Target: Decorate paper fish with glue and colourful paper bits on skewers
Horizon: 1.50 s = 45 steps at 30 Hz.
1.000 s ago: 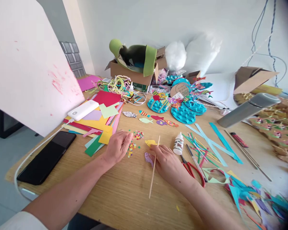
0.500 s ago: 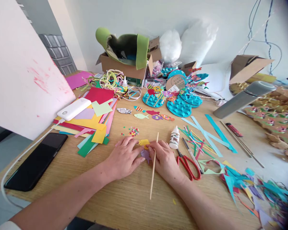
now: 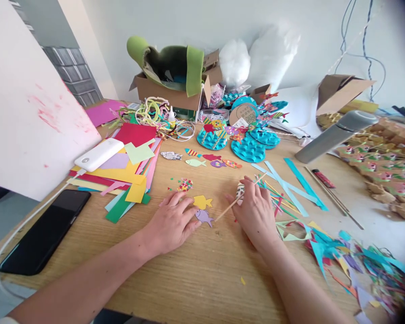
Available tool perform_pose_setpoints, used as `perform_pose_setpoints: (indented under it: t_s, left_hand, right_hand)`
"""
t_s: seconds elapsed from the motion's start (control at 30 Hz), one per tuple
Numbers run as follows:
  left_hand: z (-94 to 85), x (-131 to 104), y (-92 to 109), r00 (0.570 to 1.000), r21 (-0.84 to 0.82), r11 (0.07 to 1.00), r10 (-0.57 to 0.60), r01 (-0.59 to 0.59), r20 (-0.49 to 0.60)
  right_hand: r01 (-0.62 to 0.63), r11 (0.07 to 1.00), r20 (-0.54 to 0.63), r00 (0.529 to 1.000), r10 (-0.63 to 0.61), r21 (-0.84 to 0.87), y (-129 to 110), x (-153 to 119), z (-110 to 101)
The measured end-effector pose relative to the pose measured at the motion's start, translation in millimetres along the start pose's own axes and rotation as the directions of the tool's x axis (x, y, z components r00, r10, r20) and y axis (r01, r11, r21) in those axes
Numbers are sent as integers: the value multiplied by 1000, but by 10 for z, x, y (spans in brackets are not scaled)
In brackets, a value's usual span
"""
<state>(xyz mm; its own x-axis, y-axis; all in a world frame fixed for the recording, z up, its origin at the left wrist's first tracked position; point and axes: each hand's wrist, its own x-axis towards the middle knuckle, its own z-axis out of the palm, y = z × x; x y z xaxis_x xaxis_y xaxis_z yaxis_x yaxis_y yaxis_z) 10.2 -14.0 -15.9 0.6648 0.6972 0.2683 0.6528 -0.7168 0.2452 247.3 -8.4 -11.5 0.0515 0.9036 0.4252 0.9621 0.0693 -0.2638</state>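
Note:
My left hand (image 3: 172, 222) lies flat on the table with its fingers stretched out. Its fingertips touch or nearly touch a yellow paper fish (image 3: 202, 202) and a purple paper fish (image 3: 204, 217), the yellow one farther from me. A thin wooden stick (image 3: 227, 209) runs aslant through my right hand (image 3: 256, 209), which is closed on it, one end pointing down near the purple fish's tail. Beside the same hand, partly covered by its fingers, is a white glue bottle (image 3: 240, 192); I cannot tell whether they grip it. Small coloured paper bits (image 3: 185, 184) lie heaped beyond my left hand.
Several finished paper fish (image 3: 212, 157) lie farther back, before blue egg-tray discs (image 3: 248, 149). Stacked coloured paper (image 3: 121, 168) and a phone (image 3: 45, 231) are at left. Paper strips (image 3: 286, 184), scraps (image 3: 349, 256) and a grey flask (image 3: 337, 137) occupy the right.
My right hand has moved right, off the paper fish and over to the glue bottle, carrying the stick, which has tilted over. The left hand has stayed by the fish.

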Motion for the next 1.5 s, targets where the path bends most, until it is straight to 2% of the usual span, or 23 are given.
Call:
perform_pose_setpoints:
  t_s: [0.1, 0.2, 0.27, 0.33, 0.43, 0.53, 0.67, 0.73, 0.83, 0.93, 1.1, 1.17, 1.3, 1.4, 1.5]
  left_hand:
    - [-5, 1, -1, 999, -33, 999, 2, -3, -32]
    - [-18, 3, -1, 996, -78, 997, 8, -15, -88]
    - [-36, 2, -1, 990, -95, 995, 14, -28, -142]
    - [-61, -1, 1, 977, -86, 996, 6, -25, -212]
    - [-100, -9, 8, 943, -50, 999, -20, 3, -332]
    - [-120, -16, 15, 914, -42, 999, -12, -6, -406]
    - [-104, -22, 17, 893, -60, 995, 45, -81, -449]
    - [-94, -24, 18, 881, -60, 993, 65, -105, -469]
    - [-97, -26, 29, 875, -51, 992, 80, -119, -478]
    - [-137, -26, 43, 872, -83, 992, 40, -92, -488]
    - [-223, -16, 25, 806, -126, 992, -54, -25, -589]
    - [-231, -15, 5, 823, -138, 990, -54, -30, -565]
    - [-189, -25, -11, 900, -152, 980, 52, -130, -434]
    - [-151, -35, 17, 929, -155, 966, 142, -205, -340]
    - [-126, -39, 55, 931, -143, 952, 219, -269, -292]
  right_hand:
    - [0, 997, 98, 995, 8, -77, 57, 8, 61]
    - [25, 998, 94, 995, -20, -55, 86, 12, 94]
    - [62, 997, 7, 998, -62, 53, 71, 16, 77]
    - [134, 963, -116, 987, -109, 232, 13, -3, 38]
    - [202, 809, -190, 975, -113, 552, -143, -102, -27]
    - [175, 631, -109, 984, -143, 756, -314, -236, -74]
    - [73, 466, 0, 988, -155, 882, -468, -310, -125]
    - [-7, 415, 75, 986, -148, 910, -514, -297, -139]
    - [-98, 393, 174, 971, -165, 914, -555, -275, -119]
    - [-175, 354, 215, 973, -77, 919, -545, -273, -38]
    - [-290, 194, 248, 945, 213, 937, -424, -208, 124]
    - [-290, 133, 242, 925, 292, 948, -386, -156, 150]
    - [-261, 20, 237, 903, 359, 965, -359, -85, 164]
    - [-257, 48, 215, 886, 410, 965, -334, -75, 210]
    - [-257, 80, 200, 881, 429, 963, -299, -77, 274]
